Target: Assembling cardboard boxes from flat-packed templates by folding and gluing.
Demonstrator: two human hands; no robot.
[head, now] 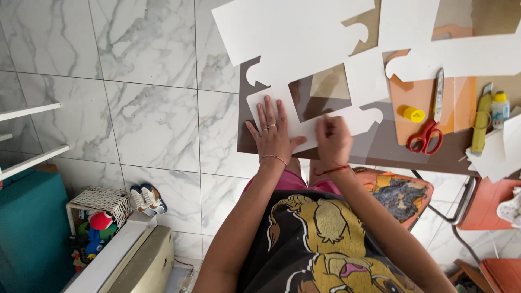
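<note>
Both hands rested on a white card cutout (304,116) at the brown counter's (380,149) near edge: left hand (273,135) flat with released grip, right hand (334,140) clenched on its edge, red scissors (426,135) nearby.

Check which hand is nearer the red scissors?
Right. The right hand rests on the white card, with the red scissors off to its right. The left hand lies flat on the card's far side, farther away.
</note>
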